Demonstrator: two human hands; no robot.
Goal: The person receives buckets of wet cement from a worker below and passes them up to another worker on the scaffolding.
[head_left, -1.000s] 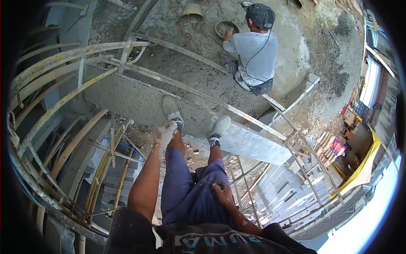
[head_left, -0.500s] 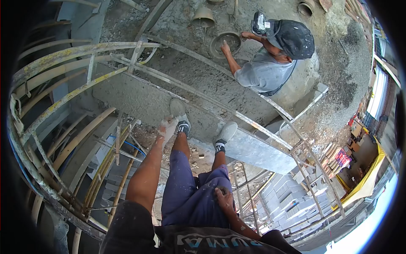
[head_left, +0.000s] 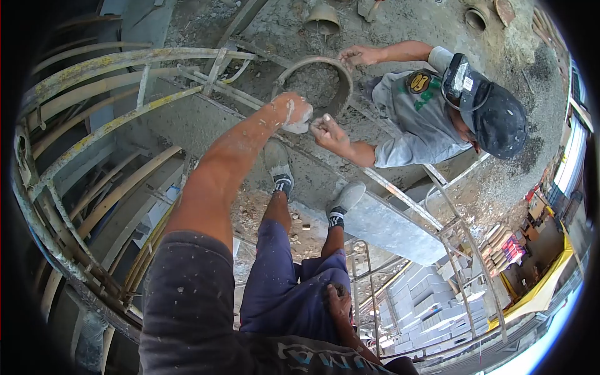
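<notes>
My left hand (head_left: 295, 112) reaches forward, coated in pale mortar, its fingers closed at the near rim of a round mortar-filled tub (head_left: 341, 95). The tub is tilted between me and a co-worker in a grey shirt (head_left: 406, 100). One of the co-worker's hands (head_left: 359, 55) is at the tub's far rim, the other (head_left: 331, 134) just beside my left hand. Low by my thigh, my right hand (head_left: 339, 303) lies against my purple shorts (head_left: 281, 281) with its fingers curled; what they hold, if anything, is too small to tell.
My feet stand on a narrow mortar-smeared plank (head_left: 387, 228). Metal scaffold bars (head_left: 112, 134) curve along the left, and another rail (head_left: 406, 200) crosses in front. A bucket (head_left: 323, 20) lies on the rough ground beyond. Grey blocks (head_left: 425, 300) are stacked far below at the right.
My left hand has moved forward from beside my foot to the tub. The co-worker has lifted the tub off the ground toward me and turned this way. My right hand stays at my shorts.
</notes>
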